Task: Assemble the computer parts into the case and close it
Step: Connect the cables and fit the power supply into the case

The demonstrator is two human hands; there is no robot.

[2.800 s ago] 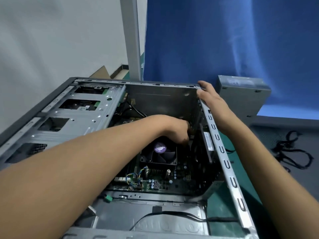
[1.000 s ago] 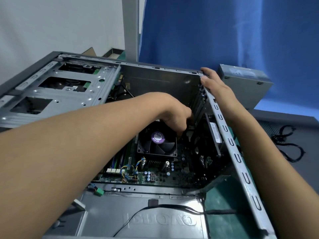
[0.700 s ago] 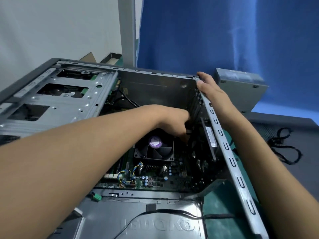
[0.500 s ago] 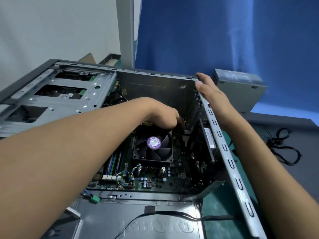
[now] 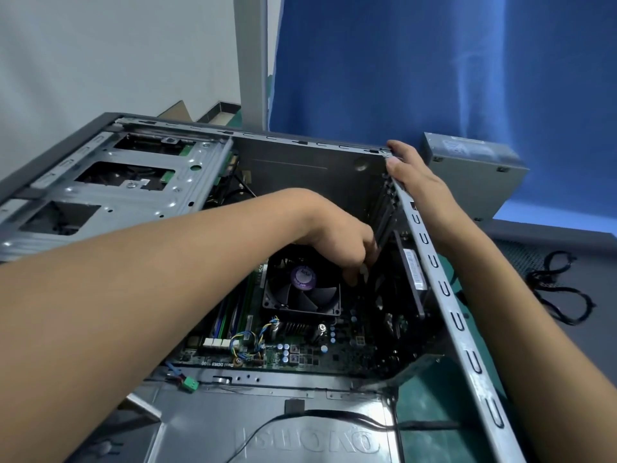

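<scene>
**Q:** Fig. 1. How does the case lie, and what shows inside it?

**A:** The case [image 5: 444, 295] lies on its side on the table [image 5: 567, 242], with the open face up toward me. The circuit board [image 5: 300, 355] covers its floor. A black fan [image 5: 300, 290] sits near the middle of the board, and a grey drive cage [image 5: 117, 195] fills the far left.

**Q:** And the right grip?

**A:** My right grip [image 5: 417, 182] clasps the far right corner of the case rim. The thumb is on the inner face and the fingers lie over the outer side.

**Q:** And the left?

**A:** My left grip [image 5: 340, 242] reaches down into the case with its fingers curled. The tips are just beside the fan's right edge, near the dark rear wall. I cannot tell whether it is grasping anything, because the fingertips are lost against the dark parts.

**Q:** What lies around the case?

**A:** A grey metal box [image 5: 474, 172] stands just beyond the right grip, outside the case, in front of a blue curtain [image 5: 434, 78]. A black cable [image 5: 561, 295] lies coiled on the table, well to the right. At the near edge there is a small green plug [image 5: 190, 384] beside a dark panel [image 5: 267, 436] with raised lettering. A thin black cord [image 5: 334, 414] crosses the panel.
</scene>
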